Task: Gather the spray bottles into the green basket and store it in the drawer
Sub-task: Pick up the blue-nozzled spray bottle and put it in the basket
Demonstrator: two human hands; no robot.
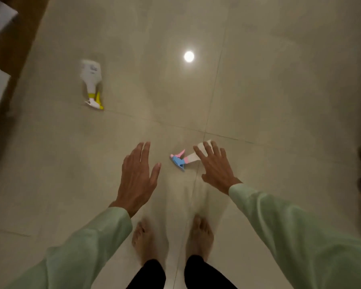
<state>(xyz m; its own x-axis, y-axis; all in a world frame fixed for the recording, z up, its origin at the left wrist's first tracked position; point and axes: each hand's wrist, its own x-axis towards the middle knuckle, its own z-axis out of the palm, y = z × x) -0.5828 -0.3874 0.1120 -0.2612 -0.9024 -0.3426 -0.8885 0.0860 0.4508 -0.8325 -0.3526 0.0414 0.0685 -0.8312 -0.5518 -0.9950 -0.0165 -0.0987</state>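
On the pale tiled floor [258, 90], near the crossing of two grout lines, a spray bottle with a blue and pink trigger head [180, 160] lies on its side, its white body running to the right and partly covered by the right hand [214, 166]. That hand is spread, fingers apart, over the bottle's body; whether it touches the bottle cannot be told. The left hand [137, 180] is open too, fingers close together and thumb out, holding nothing, just left of the blue head. Well apart from both, toward the floor's left edge, a second spray bottle with a yellow trigger [92, 83] lies on its side, head pointing toward the person. Two bare feet [171, 240] stand on the tiles below the hands, and both arms wear light green sleeves [290, 226]. A round light reflection [189, 56] shines on the floor farther out.
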